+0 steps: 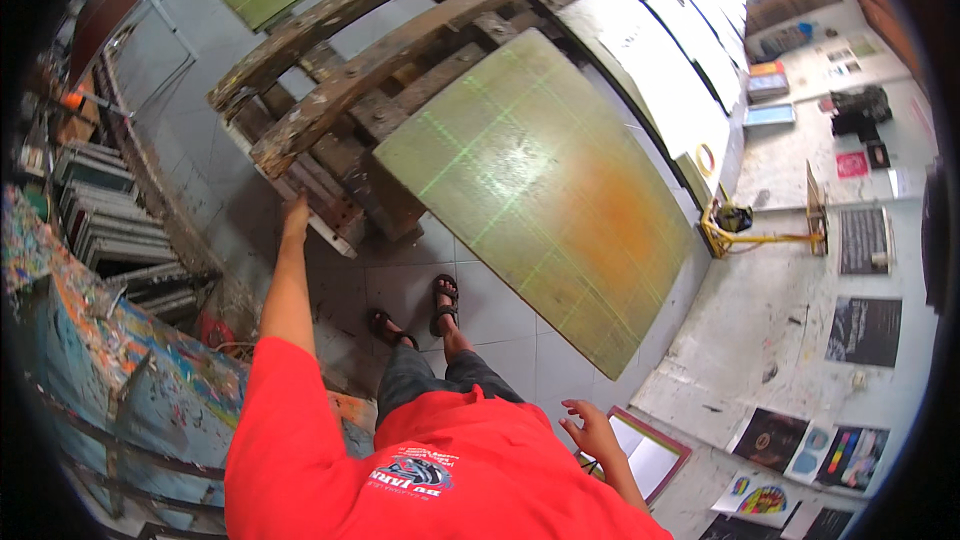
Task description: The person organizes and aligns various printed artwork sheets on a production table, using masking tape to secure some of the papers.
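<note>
My left hand reaches out to the end of a worn wooden rack. There it meets the pale edge of a flat wooden frame, and its fingers appear closed on that edge, though they are partly hidden. Down at the right, my right hand hangs with its fingers apart and holds nothing. Beyond it lies a large green board with light grid lines and an orange stain, its far side against the rack's curved wooden beams.
Printing frames stand stacked at the left beside a paint-splattered surface. White panels line the far right. A yellow metal clamp juts from the right wall, where prints hang. A red-edged frame sits near my right hand.
</note>
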Tool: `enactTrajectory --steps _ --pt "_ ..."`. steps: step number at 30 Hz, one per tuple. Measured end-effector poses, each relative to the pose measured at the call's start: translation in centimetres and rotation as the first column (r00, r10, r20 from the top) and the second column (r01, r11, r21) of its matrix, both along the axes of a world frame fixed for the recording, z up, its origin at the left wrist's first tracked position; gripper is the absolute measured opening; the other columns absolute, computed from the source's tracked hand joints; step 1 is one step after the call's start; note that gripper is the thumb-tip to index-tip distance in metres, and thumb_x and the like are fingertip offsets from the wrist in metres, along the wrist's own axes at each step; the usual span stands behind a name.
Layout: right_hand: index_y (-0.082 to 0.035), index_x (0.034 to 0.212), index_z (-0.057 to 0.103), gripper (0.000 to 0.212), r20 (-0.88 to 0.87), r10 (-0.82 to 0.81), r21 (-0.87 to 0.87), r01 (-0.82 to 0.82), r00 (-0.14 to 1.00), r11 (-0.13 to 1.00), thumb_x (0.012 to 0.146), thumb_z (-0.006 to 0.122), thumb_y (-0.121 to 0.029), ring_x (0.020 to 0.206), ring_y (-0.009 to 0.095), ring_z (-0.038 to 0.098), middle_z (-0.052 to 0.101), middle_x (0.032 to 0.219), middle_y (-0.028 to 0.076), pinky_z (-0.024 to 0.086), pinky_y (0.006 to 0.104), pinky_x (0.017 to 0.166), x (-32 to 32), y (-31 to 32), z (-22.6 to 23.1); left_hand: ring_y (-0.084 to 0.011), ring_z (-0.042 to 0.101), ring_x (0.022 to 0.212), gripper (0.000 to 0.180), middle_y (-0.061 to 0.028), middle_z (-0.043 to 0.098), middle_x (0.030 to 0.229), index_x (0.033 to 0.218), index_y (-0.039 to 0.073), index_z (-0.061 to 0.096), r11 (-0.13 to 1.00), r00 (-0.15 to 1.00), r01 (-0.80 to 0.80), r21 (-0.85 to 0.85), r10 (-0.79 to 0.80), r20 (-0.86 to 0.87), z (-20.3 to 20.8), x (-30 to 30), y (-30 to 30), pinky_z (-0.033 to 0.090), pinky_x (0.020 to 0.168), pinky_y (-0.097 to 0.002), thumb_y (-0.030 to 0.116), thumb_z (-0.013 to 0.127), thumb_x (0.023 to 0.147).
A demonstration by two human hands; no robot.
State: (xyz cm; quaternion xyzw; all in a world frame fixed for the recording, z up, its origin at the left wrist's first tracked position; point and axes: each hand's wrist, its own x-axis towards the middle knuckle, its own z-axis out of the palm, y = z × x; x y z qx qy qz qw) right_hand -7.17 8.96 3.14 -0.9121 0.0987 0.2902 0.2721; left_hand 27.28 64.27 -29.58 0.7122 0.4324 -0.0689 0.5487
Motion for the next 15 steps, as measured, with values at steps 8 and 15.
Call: enactTrajectory --steps 8,15 --pt "-0.005 0.118 0.061 0.037 -0.056 -0.087 0.072 0.091 0.995 0.993 0.087 0.066 -0.024 0.101 0.031 0.064 0.064 0.113 0.017 0.05 0.04 0.085 -3.2 -0.7 -0.9 -0.0358 0.019 0.145 0.086 -0.0221 0.017 0.157 0.149 -0.005 0.018 0.998 0.998 -0.054 -0.042 0.053 -0.024 1.5 -4.7 -1.8 0.026 0.115 -0.043 0.052 0.052 0.094" --pt "-0.005 0.119 0.062 0.041 -0.065 -0.145 0.141 0.153 0.987 0.978 0.085 0.068 -0.027 0.101 0.03 0.064 0.066 0.11 0.017 0.051 0.0407 0.083 -5.9 -6.4 -4.8 -0.0382 0.034 0.137 0.072 -0.0254 0.034 0.148 0.143 -0.007 0.032 0.995 0.993 0.07 0.071 -0.063 -0.098 3.1 -21.4 -6.6 0.031 0.11 -0.043 0.043 0.054 0.096"
